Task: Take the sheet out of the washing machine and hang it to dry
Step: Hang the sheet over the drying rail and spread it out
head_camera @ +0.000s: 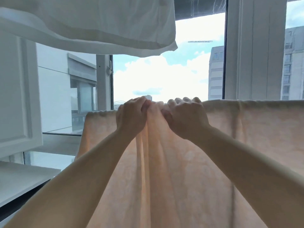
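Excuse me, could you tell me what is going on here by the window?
A person is hanging a pale peach patterned sheet in front of an open window. The left hand and right hand grip a bunched section of its top edge, close together. The sheet is already draped and hangs down. A white garment hangs above.

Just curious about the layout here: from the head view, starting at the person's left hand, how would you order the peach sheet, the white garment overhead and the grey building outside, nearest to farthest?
1. Peach sheet: in the left hand's grip, bunched at the top edge.
2. White garment: hanging overhead, upper left.
3. Grey building: outside the window, right of centre.
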